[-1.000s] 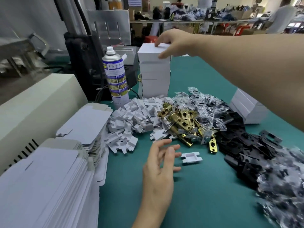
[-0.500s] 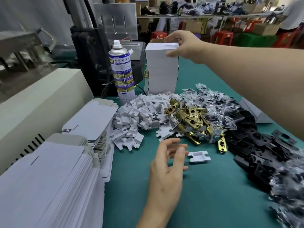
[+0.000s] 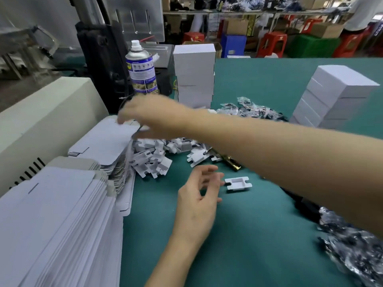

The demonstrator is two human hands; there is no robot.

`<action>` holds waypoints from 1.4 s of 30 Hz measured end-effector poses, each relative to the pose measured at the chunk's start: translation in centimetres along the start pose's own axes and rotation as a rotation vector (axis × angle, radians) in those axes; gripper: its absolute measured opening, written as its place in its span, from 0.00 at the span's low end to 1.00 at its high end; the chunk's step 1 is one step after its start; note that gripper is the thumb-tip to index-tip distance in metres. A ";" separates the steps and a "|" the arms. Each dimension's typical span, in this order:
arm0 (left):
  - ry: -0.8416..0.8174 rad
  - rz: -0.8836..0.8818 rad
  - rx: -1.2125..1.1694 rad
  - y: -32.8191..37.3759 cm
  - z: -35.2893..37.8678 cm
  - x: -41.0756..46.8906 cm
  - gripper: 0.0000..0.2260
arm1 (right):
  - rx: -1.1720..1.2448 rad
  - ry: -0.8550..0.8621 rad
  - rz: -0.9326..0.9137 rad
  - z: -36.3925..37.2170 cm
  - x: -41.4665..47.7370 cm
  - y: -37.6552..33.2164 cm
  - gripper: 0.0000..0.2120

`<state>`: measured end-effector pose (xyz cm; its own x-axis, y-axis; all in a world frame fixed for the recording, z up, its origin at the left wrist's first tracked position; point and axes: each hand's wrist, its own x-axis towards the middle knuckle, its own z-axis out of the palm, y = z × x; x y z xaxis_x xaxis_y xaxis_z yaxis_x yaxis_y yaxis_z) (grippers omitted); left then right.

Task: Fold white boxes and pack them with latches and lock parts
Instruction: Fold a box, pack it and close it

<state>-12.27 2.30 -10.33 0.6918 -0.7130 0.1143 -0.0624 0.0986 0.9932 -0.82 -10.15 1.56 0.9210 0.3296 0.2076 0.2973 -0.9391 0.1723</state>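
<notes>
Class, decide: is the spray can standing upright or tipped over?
Upright: the spray can has its nozzle on top; the right hand hides its base.

Right arm's stretched way across from the right side, with the right hand point(image 3: 151, 119) over the far edge of the stack of flat boxes point(image 3: 103, 141), fingertips down at the top sheet. It's too blurry to say if it's pinching anything. Left hand point(image 3: 196, 199) hangs just right of that stack, fingers loosely curled, holding nothing, forearm coming up from the bottom.
</notes>
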 end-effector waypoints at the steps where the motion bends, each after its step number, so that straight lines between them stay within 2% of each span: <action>1: -0.004 0.002 -0.002 -0.2 0.0 0.1 0.06 | -0.034 -0.094 -0.008 1.3 0.8 -1.4 0.21; 4: -0.023 0.019 0.023 -0.2 -0.1 0.1 0.06 | -0.098 -0.162 -0.007 3.5 2.0 -4.0 0.20; 7: -0.021 0.017 0.034 -0.4 -0.3 0.4 0.07 | -0.142 -0.082 0.017 3.3 1.8 -4.2 0.18; 11: -0.007 -0.007 0.031 -0.5 -0.4 0.5 0.11 | -0.171 -0.005 0.076 3.3 1.1 -4.5 0.20; 15: 0.027 -0.017 0.049 -0.1 -0.5 0.2 0.11 | -0.144 0.137 0.277 2.6 0.2 -5.2 0.18; 16: 0.035 -0.016 0.063 -0.1 -0.6 0.4 0.10 | -0.089 0.252 0.331 1.9 -0.1 -5.4 0.16; 18: 0.076 -0.004 0.079 0.0 -0.7 0.6 0.08 | 0.164 0.610 0.456 -0.2 -1.1 -5.8 0.09; 20: 0.178 -0.004 0.032 0.1 -0.9 0.8 0.08 | 0.420 0.906 0.602 -2.6 -3.4 -5.8 0.05; 23: 0.322 -0.090 -0.100 0.4 -1.4 1.0 0.05 | 0.763 1.098 0.811 -4.7 -9.1 -5.6 0.05; 25: 0.326 -0.165 -0.227 0.7 -1.8 1.2 0.05 | 1.009 1.138 0.944 -4.5 -14.0 -5.9 0.06; 27: 0.226 -0.247 -0.396 1.5 -1.6 1.0 0.16 | 1.222 1.016 1.036 -3.2 -17.8 -7.2 0.07; 29: 0.083 -0.259 -0.406 1.8 -1.0 0.5 0.24 | 1.283 0.901 1.109 -0.9 -19.9 -8.7 0.08; 31: -0.042 -0.227 -0.283 1.7 -0.3 -0.3 0.23 | 1.277 0.897 1.168 0.9 -21.0 -9.6 0.07; 33: -0.103 -0.202 -0.238 1.6 -0.2 -0.4 0.15 | 1.266 0.906 1.189 2.1 -21.5 -10.1 0.08; 35: -0.161 -0.177 -0.209 1.5 -0.4 -0.5 0.12 | 0.929 0.816 1.180 2.5 -22.2 -10.3 0.14; 37: -0.170 -0.118 -0.153 1.9 -0.5 -0.5 0.11 | 0.496 0.741 1.115 2.7 -22.7 -10.3 0.26; 38: -0.169 -0.087 -0.133 2.0 -0.6 -0.5 0.11 | 0.373 0.740 1.075 2.5 -22.8 -10.3 0.30; 40: -0.183 -0.070 -0.151 2.2 -0.7 -0.6 0.12 | 0.247 0.762 1.007 2.2 -22.9 -10.2 0.37; 42: -0.215 -0.066 -0.176 2.2 -1.0 -0.7 0.12 | 0.184 0.764 0.942 2.0 -23.0 -10.2 0.35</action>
<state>-12.22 3.70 -8.23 0.5202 -0.8511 0.0711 0.1167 0.1533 0.9813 -24.49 -8.36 -6.86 0.4293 -0.5713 0.6995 -0.3166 -0.8205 -0.4759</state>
